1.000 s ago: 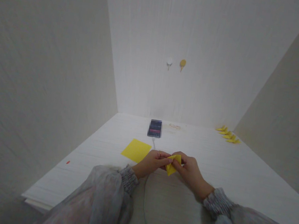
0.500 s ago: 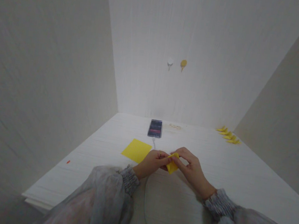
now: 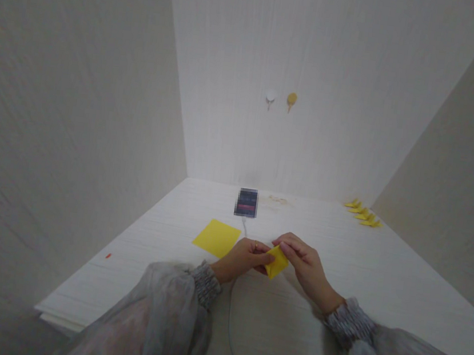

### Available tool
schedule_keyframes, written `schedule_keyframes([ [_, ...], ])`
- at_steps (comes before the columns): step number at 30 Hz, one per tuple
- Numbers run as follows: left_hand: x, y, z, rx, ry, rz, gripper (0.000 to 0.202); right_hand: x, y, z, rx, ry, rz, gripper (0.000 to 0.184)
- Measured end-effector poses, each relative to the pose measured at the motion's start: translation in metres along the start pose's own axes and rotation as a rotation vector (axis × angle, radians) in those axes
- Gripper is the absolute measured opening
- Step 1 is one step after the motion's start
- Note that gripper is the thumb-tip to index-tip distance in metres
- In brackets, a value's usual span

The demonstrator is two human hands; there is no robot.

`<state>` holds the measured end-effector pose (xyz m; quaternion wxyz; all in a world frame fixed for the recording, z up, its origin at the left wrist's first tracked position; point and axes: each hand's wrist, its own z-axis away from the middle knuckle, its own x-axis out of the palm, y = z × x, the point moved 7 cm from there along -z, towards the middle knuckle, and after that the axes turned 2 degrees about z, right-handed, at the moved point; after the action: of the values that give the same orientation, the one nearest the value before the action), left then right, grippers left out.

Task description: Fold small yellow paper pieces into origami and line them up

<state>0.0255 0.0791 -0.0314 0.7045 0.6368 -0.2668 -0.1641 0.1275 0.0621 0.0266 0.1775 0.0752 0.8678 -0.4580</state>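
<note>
A small folded yellow paper [image 3: 276,262] is held just above the white table [image 3: 380,276], near its middle. My left hand [image 3: 244,258] pinches its left side with fingers closed; a ring shows on one finger. My right hand [image 3: 302,260] grips its right and top edge, fingers curled over it. A flat yellow paper square [image 3: 216,238] lies on the table just left of my left hand.
A dark phone [image 3: 246,202] with a cable running toward me lies behind the hands. Several small folded yellow pieces [image 3: 362,214] sit in a row at the back right corner. Two round hooks [image 3: 281,98] hang on the back wall. Walls close in left and right.
The folded paper has been turned and pressed flatter between the fingers. My right hand's fingers shifted over its top edge. Both hands stay in the same place.
</note>
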Motion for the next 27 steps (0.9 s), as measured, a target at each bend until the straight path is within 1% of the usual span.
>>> schedule_keyframes([
  [5,-0.003,0.005,0.001,0.02,0.054,-0.043,0.032,0.001,-0.003,0.0,0.003,0.001,0.013,0.022],
  [10,-0.004,0.011,0.002,0.042,0.091,-0.091,0.037,0.0,-0.002,-0.001,0.011,0.051,0.119,0.017],
  [21,-0.003,0.006,0.0,0.029,0.063,-0.043,0.037,0.002,-0.005,-0.001,0.004,0.041,0.099,0.02],
  [27,-0.004,0.002,-0.001,0.013,0.059,-0.04,0.036,0.001,-0.005,-0.001,0.009,0.042,0.097,0.019],
])
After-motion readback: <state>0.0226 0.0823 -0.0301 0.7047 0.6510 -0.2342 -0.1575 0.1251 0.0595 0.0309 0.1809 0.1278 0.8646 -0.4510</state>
